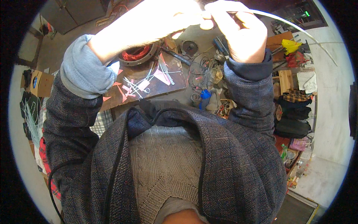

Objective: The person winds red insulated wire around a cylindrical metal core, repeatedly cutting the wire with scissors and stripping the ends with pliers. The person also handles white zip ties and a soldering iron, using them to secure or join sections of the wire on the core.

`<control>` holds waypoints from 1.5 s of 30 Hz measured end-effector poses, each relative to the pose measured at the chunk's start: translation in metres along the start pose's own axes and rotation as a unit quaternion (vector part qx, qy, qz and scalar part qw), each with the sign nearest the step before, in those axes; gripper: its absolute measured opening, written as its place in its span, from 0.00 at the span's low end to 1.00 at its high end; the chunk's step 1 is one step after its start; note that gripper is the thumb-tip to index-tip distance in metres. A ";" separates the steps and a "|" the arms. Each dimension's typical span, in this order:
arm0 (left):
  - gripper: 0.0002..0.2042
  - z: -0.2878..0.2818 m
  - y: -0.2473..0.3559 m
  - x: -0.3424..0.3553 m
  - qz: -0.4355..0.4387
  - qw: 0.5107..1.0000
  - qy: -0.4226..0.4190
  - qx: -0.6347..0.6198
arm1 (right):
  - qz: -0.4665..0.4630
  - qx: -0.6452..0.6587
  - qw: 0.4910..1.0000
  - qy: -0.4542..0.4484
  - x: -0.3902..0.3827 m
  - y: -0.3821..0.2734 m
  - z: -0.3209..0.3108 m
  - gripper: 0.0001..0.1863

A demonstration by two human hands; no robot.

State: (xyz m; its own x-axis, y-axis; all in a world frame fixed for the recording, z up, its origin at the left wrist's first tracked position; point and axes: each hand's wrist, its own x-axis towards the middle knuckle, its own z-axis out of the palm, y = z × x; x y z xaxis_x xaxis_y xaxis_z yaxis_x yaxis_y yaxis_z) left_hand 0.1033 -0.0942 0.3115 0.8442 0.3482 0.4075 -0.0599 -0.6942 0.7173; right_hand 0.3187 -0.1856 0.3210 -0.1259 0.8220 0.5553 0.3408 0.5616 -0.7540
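Observation:
High in the view, both hands are raised close together and washed out by bright light. My right hand (244, 35) is closed, its thumb and fingers pinching a thin white flexible tube (294, 26) whose free length curves off to the right and down. Beside it, my left hand (182, 16) is closed too, fingertips meeting those of the right; what lies between them is lost in the glare. Below the hands, a round metal ring with red copper wire windings (137, 55) rests on a dark wooden tabletop (175, 76), partly covered by my left forearm.
On the tabletop lie pink paper pieces (162, 76) and several thin pale rods (143, 80). Tangled cables and tools (210, 72) cover the floor right of it. A cardboard box (41, 84) stands at left; shelves with black bags (294, 127) line the right wall.

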 end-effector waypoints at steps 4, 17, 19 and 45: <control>0.14 0.009 -0.001 0.003 0.143 0.980 0.117 0.079 | -0.016 -0.037 0.999 -0.030 0.001 0.004 0.000 0.06; 0.15 0.006 -0.009 -0.008 0.000 0.999 0.050 0.013 | 0.008 0.041 0.998 0.053 0.005 0.001 -0.002 0.06; 0.16 0.008 -0.005 -0.007 0.028 0.996 0.086 0.022 | 0.014 0.029 0.999 0.037 0.005 0.000 -0.002 0.06; 0.17 0.011 -0.055 -0.047 -0.014 0.943 0.052 0.329 | 0.106 -0.137 0.985 0.010 0.014 0.004 0.002 0.05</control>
State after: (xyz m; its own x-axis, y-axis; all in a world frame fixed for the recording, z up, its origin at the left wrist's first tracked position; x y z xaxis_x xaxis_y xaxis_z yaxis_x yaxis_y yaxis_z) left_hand 0.0728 -0.0793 0.2472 0.7822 0.4086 0.4704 0.3344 -0.9123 0.2365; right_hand 0.3163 -0.1714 0.3255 -0.0075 0.9146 0.4043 0.5958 0.3288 -0.7328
